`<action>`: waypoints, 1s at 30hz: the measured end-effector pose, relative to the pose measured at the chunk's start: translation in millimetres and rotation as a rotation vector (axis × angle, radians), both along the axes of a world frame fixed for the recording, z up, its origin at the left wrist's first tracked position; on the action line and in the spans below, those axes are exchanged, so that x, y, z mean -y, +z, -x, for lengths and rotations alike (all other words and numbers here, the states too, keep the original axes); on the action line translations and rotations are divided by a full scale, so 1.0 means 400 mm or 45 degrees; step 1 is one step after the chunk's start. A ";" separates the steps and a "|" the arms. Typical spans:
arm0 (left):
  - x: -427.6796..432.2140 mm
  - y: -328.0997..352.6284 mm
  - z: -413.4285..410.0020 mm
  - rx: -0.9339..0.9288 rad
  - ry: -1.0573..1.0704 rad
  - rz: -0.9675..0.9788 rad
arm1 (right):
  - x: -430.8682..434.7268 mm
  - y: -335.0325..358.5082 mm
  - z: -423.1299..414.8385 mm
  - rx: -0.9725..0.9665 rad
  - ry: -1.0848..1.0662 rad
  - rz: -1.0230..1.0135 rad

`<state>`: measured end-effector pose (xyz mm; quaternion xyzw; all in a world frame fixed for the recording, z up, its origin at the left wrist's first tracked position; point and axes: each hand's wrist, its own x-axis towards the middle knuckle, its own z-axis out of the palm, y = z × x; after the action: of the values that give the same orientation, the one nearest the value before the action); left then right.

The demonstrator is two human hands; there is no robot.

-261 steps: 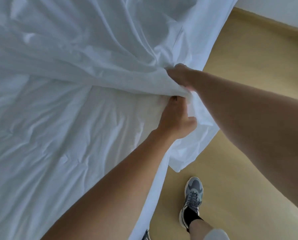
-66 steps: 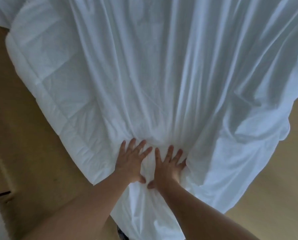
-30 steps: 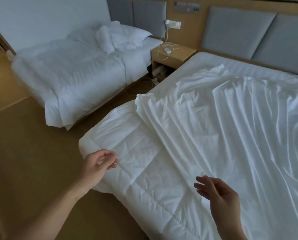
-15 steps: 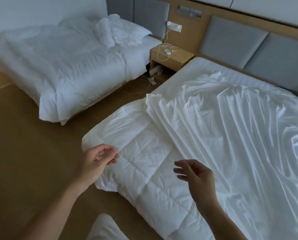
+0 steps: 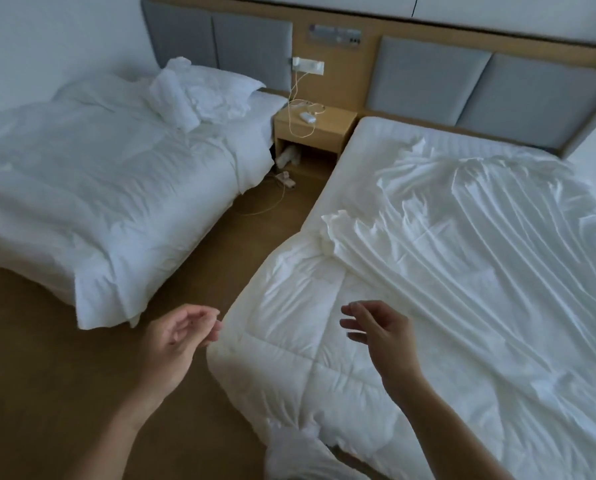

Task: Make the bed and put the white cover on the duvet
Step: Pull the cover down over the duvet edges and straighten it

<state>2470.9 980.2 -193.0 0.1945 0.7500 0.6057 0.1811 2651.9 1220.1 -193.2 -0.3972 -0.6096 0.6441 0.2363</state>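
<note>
Two hands hover at the near corner of the bed (image 5: pixel 369 140), neither holding anything. Left hand (image 5: pixel 178 337): palm up, fingers loosely curled, above the floor (image 5: pixel 47 375) just beside the duvet edge. Right hand (image 5: pixel 379 330): fingers relaxed, slightly spread, above the duvet (image 5: pixel 289 306). The quilted duvet lies on the bed, its left corner bare. The white cover (image 5: pixel 480 254) lies wrinkled on top, covering the rest. A nightstand (image 5: pixel 313 128) stands between this bed and the second bed (image 5: pixel 99 188).
</note>
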 end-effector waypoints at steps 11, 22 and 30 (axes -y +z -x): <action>0.125 0.004 0.551 -0.031 -0.062 0.018 | 0.100 0.021 0.529 -0.100 -0.254 0.035; 0.092 0.026 1.102 0.128 -0.227 0.022 | 0.186 0.050 1.078 -0.021 -0.281 -0.031; -0.073 0.040 1.416 -0.015 -0.644 0.061 | 0.269 0.006 1.233 -0.052 -0.726 0.099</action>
<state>1904.4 1009.3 -177.0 0.3752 0.6925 0.5221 0.3272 2158.5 1112.4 -190.6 -0.5483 -0.4431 0.5824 0.4047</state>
